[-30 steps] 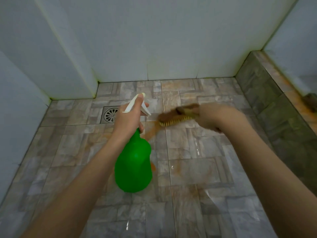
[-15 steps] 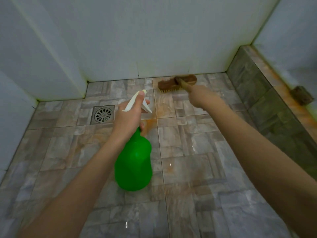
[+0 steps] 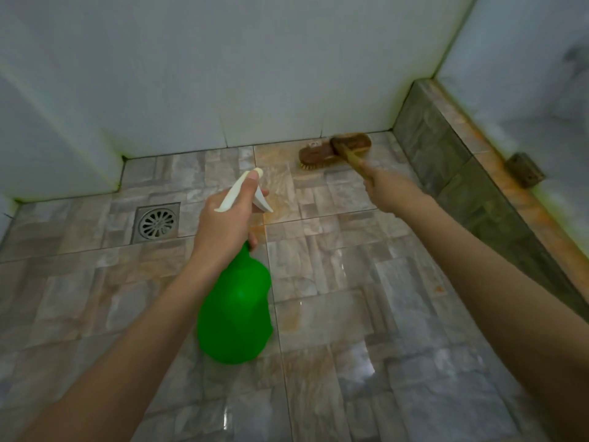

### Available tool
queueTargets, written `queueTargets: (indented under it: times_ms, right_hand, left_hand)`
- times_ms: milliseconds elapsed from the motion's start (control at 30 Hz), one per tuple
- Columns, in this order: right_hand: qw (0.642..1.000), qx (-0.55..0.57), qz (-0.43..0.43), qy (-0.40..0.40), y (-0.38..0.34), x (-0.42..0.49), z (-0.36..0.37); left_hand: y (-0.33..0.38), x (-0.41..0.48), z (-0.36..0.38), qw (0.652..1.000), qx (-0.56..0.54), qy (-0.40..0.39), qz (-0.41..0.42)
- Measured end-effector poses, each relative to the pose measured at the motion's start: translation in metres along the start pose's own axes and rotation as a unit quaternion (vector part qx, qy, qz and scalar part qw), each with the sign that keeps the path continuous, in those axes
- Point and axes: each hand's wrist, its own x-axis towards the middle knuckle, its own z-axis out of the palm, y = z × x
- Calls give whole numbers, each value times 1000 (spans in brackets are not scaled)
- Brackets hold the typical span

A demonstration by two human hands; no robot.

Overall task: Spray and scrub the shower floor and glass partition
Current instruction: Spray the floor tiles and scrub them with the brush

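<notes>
The left hand [image 3: 223, 224] grips the neck of a green spray bottle [image 3: 236, 314], fingers curled round it under the white trigger head [image 3: 242, 194] and the thumb lying along the top of the head; the bottle hangs tilted above the middle of the shower floor [image 3: 350, 314], nozzle aimed toward the far wall [image 3: 255, 74]. The right hand [image 3: 389, 189] is closed round the handle of a brown scrub brush [image 3: 322, 153], whose bristles rest on an orange-stained tile at the foot of that wall, near the far right corner. The floor tiles are grey and glossy with wet sheen and rusty streaks. A round-grated floor drain [image 3: 156, 222] sits to the left of the bottle. Along the right runs a raised tiled curb [image 3: 446, 154] with orange staining on top, and a rusty metal bracket [image 3: 524, 170] sits on it.
</notes>
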Motion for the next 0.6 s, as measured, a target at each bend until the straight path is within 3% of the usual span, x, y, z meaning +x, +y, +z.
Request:
queueTargets:
  times_ms: [100,200,300,400,533,600]
  right_hand:
    - [998,-41,20,-36,19,-13,-16]
    - [993,27,91,-69,26,-43,0]
    - [990,117,80,2,28,-22,41]
    - [987,123,88,44,40,9,49]
    - [995,52,77,-41,59,-44,38]
    - [994,54,88,-42,57,-69,48]
  left_hand:
    - [3,0,7,999,-35,-2,8]
    - [5,-1,12,1000,-19,-7,8]
    - [5,-3,17,1000,10,-19,10]
    - [4,-3,21,1000,11,-18,7]
    - [4,1,19,1000,8,-19,9]
    - [5,2,18,1000,1,-21,8]
